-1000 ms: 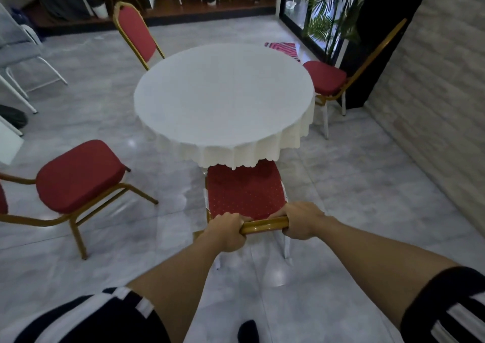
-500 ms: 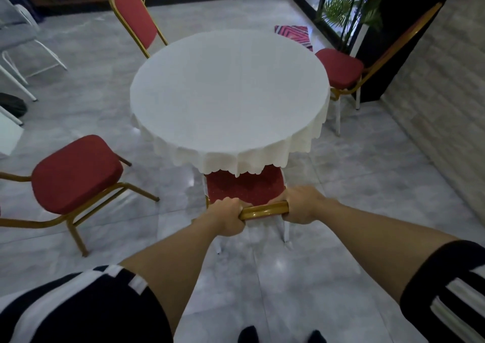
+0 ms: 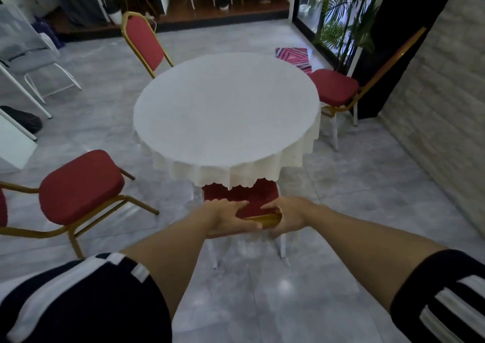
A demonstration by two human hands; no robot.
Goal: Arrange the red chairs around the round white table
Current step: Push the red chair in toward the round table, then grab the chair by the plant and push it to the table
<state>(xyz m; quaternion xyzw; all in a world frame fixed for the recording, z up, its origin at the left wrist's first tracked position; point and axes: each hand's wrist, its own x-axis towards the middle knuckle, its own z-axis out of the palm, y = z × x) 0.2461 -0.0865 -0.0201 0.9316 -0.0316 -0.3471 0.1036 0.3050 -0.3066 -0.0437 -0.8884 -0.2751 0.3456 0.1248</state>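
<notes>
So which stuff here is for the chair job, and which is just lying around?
For the job:
round white table
near chair, gripped by left hand and right hand
left chair
far chair
right chair

Just lying about:
striped mat
palm plant
grey chair

The round table stands mid-floor. One chair sits tucked under its near edge (hands on the backrest), another off to the left, one behind-left, one right.
</notes>
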